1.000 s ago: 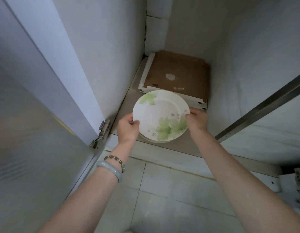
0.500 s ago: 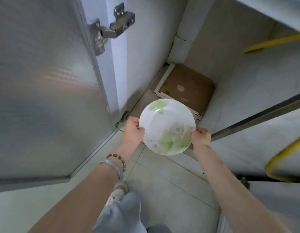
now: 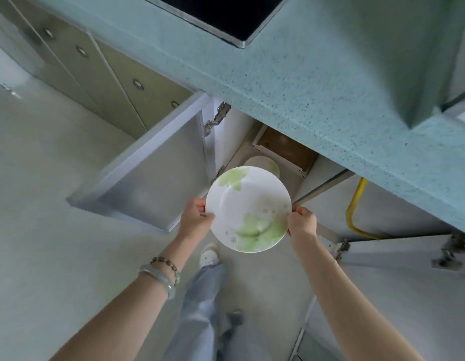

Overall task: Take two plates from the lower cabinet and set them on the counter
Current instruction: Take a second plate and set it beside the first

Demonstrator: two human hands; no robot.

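Note:
A white plate with green leaf prints [image 3: 248, 208] hangs in the air in front of the open lower cabinet, held level. My left hand [image 3: 196, 220] grips its left rim and my right hand [image 3: 301, 224] grips its right rim. Whether one plate or a stack is in my hands cannot be told from above. Another plate of the same kind [image 3: 264, 162] lies on the cabinet floor behind it, mostly hidden. The speckled teal counter [image 3: 317, 82] runs above the cabinet.
The cabinet's left door [image 3: 153, 173] stands open to my left, the right door [image 3: 398, 259] open at the right. A brown box [image 3: 286, 147] sits deep in the cabinet. A yellow hose [image 3: 355, 204] hangs right of it. A black cooktop [image 3: 226, 14] is set in the counter.
Both hands have lifted the plate out of the cabinet and up toward me. My view has risen from inside the cabinet to above the counter edge.

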